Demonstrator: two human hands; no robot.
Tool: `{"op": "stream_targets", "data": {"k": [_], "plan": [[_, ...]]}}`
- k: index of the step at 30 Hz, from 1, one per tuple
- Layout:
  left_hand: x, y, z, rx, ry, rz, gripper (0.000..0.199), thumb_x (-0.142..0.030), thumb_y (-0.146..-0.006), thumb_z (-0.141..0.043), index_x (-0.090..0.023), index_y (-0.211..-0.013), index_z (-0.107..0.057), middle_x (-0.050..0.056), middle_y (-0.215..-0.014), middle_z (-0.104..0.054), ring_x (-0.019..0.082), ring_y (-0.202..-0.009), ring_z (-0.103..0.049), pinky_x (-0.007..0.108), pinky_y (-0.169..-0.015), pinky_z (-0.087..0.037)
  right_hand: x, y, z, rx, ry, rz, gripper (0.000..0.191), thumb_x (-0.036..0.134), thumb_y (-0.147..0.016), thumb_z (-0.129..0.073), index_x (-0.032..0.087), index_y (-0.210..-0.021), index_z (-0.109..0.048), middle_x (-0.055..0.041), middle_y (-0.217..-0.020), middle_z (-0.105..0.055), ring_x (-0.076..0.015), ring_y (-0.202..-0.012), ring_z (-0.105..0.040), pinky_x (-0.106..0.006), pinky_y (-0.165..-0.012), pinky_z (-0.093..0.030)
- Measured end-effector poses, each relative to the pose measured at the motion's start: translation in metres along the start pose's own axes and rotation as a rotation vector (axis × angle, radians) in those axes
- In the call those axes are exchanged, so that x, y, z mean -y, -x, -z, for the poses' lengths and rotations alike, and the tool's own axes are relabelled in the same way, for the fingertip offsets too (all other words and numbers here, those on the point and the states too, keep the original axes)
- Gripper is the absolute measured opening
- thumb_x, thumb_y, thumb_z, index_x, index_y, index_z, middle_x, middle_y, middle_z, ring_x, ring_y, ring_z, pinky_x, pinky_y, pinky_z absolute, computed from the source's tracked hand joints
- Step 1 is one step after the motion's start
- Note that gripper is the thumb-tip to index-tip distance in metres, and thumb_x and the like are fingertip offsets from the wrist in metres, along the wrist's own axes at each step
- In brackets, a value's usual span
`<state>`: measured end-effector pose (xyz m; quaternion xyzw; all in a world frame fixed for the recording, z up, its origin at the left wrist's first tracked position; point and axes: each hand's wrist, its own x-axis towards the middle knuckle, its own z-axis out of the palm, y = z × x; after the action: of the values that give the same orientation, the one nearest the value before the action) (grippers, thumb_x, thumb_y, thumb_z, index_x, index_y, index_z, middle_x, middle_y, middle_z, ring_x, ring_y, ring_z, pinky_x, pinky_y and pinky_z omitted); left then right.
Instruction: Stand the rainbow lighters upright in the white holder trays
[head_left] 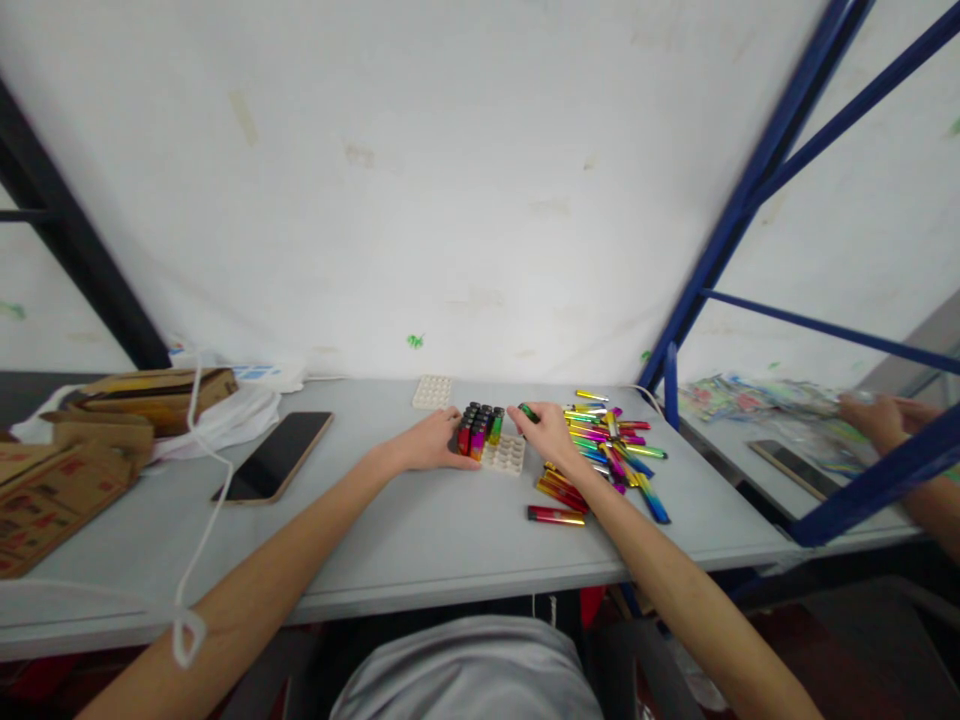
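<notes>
Grey tabletop [405,530], my left hand [433,440] cupped round black-topped multicoloured lighters [478,428] upright in a white gridded tray [507,457], right hand [547,430] pinching a green-and-black lighter [529,412] nearby; I'd brace the block, align it vertically.

I have one view, from a camera worn on the person's head, facing forward and down over the table [405,540] to the wall [480,200]. The hands [435,440] sit mid-picture, a forearm's reach off; the lap shows closest, at the bottom edge.
</notes>
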<state>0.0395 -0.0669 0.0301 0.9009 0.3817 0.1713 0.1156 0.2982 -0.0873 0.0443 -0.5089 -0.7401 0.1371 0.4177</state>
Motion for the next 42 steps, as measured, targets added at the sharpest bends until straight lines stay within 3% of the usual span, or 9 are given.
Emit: {"op": "stream_targets", "data": {"k": [7, 12, 19, 22, 26, 31, 36, 42], "plan": [[0.0, 0.0, 0.0, -0.006, 0.01, 0.002, 0.06, -0.073, -0.076, -0.078, -0.019, -0.103, -0.073, 0.011, -0.111, -0.067, 0.033, -0.108, -0.064, 0.042, -0.101, -0.052, -0.005, -0.002, -0.001, 0.02, -0.007, 0.024, 0.04, 0.041, -0.091, -0.049, 0.022, -0.056, -0.047, 0.0026, -0.054, -0.043, -0.0148, -0.058, -0.047, -0.028, -0.061, -0.032], [0.0, 0.0, 0.0, -0.013, 0.02, -0.003, 0.061, -0.075, -0.076, -0.077, -0.02, -0.102, -0.072, 0.011, -0.11, -0.066, 0.033, -0.107, -0.064, 0.042, -0.1, -0.052, 0.0, 0.001, 0.002, 0.022, -0.004, 0.061, 0.047, 0.052, -0.1, -0.051, 0.022, -0.065, -0.056, 0.0017, -0.059, -0.052, -0.0163, -0.063, -0.051, -0.028, -0.064, -0.037], [0.004, -0.001, -0.003, 0.001, 0.014, -0.008, 0.062, -0.077, -0.075, -0.076, -0.02, -0.099, -0.071, 0.01, -0.105, -0.066, 0.032, -0.104, -0.063, 0.042, -0.1, -0.051, 0.007, 0.002, 0.016, 0.132, -0.043, 0.226, 0.043, 0.057, -0.109, -0.042, 0.023, -0.096, -0.065, -0.0026, -0.081, -0.064, -0.0194, -0.076, -0.058, -0.029, -0.072, -0.043], [0.004, -0.002, -0.003, 0.001, 0.014, -0.003, 0.062, -0.076, -0.075, -0.077, -0.019, -0.099, -0.071, 0.01, -0.106, -0.066, 0.032, -0.104, -0.063, 0.042, -0.1, -0.051, 0.006, 0.0, 0.022, 0.15, 0.0, 0.307, 0.046, 0.059, -0.108, -0.044, 0.023, -0.086, -0.063, -0.0043, -0.083, -0.062, -0.0196, -0.078, -0.056, -0.03, -0.071, -0.042], [0.002, -0.001, -0.002, 0.022, 0.027, 0.001, 0.059, -0.073, -0.077, -0.077, -0.02, -0.103, -0.071, 0.01, -0.108, -0.066, 0.032, -0.106, -0.063, 0.042, -0.101, -0.051, 0.002, 0.001, 0.022, 0.224, 0.076, 0.285, 0.053, 0.06, -0.107, -0.047, 0.022, -0.07, -0.056, 0.0002, -0.064, -0.057, -0.0158, -0.061, -0.048, -0.029, -0.064, -0.036], [0.0, 0.0, -0.001, 0.01, 0.035, 0.014, 0.06, -0.072, -0.076, -0.079, -0.019, -0.104, -0.072, 0.011, -0.111, -0.065, 0.032, -0.107, -0.063, 0.043, -0.101, -0.052, 0.003, 0.003, 0.018, 0.313, 0.001, 0.217, 0.057, 0.067, -0.103, -0.052, 0.022, -0.07, -0.062, -0.0022, -0.064, -0.071, -0.0159, -0.055, -0.056, -0.029, -0.061, -0.037], [0.001, 0.0, -0.002, -0.003, 0.031, 0.015, 0.059, -0.072, -0.075, -0.079, -0.019, -0.101, -0.071, 0.011, -0.11, -0.065, 0.033, -0.106, -0.063, 0.043, -0.101, -0.052, 0.008, 0.003, 0.02, 0.28, -0.025, 0.199, 0.061, 0.072, -0.099, -0.056, 0.022, -0.065, -0.064, -0.0034, -0.061, -0.072, -0.0182, -0.056, -0.061, -0.029, -0.061, -0.04], [0.0, -0.001, -0.001, 0.016, 0.032, -0.012, 0.056, -0.073, -0.077, -0.077, -0.021, -0.097, -0.071, 0.01, -0.105, -0.065, 0.032, -0.105, -0.062, 0.041, -0.1, -0.051, 0.003, 0.003, 0.017, 0.352, -0.005, 0.23, 0.059, 0.068, -0.102, -0.053, 0.021, -0.07, -0.068, -0.0032, -0.065, -0.073, -0.0162, -0.055, -0.058, -0.028, -0.06, -0.039]]}}
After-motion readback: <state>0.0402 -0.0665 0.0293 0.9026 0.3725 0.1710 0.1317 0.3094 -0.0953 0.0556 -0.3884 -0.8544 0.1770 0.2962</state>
